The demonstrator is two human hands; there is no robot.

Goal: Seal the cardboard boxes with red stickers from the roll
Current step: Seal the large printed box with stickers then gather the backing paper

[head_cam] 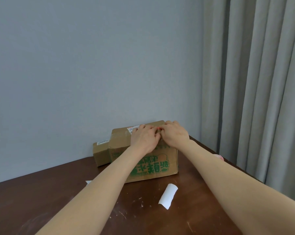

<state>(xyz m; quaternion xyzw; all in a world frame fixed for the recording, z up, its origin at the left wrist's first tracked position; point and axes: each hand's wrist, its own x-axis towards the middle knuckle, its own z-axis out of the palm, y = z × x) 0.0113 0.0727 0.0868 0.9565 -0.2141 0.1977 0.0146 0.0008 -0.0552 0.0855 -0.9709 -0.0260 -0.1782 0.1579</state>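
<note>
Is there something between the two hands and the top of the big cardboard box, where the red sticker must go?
Nothing visible is in the way. The left hand and right hand already rest together on top of the big cardboard box, with a bit of the red sticker showing between their fingertips. The top seam beneath is hidden.

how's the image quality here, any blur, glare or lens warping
Head view: soft, even light, no glare and only faint shadows on the table. Wide-angle stretch enlarges the forearms near the bottom edge. The left hand and right hand on the large box look slightly soft; its green print stays legible.
</note>
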